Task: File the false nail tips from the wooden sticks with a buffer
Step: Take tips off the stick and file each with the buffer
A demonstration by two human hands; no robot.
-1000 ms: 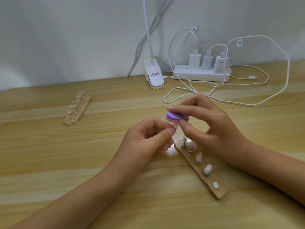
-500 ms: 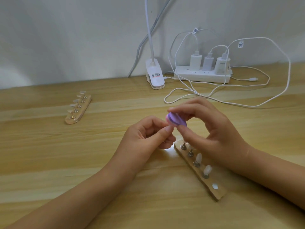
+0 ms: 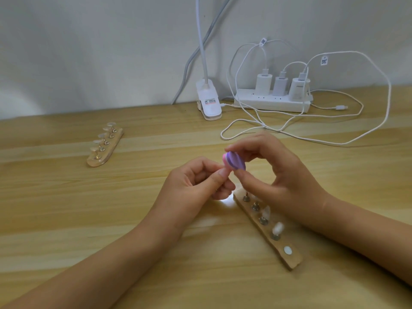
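Wooden light-grained tabletop (image 3: 66, 219) carries a white power strip (image 3: 273, 103) with looping cables and a white clip-on lamp base (image 3: 209, 103) by the wall. One long wooden stick (image 3: 107, 148) of clear tips lies far left. Another wooden stick (image 3: 287, 257) lies partly under the right hand (image 3: 287, 175). That hand pinches a round purple-and-pink buffer (image 3: 234, 161) against the left hand (image 3: 194, 186), whose fingertips pinch what is probably a false nail tip, hidden.

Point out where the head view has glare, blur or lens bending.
Head view: bright glare patch on the table just under the left hand; nail tips on the near wooden stick look smeared; the purple buffer in the right hand is fairly sharp; the table's back edge bows, a wide-angle effect.
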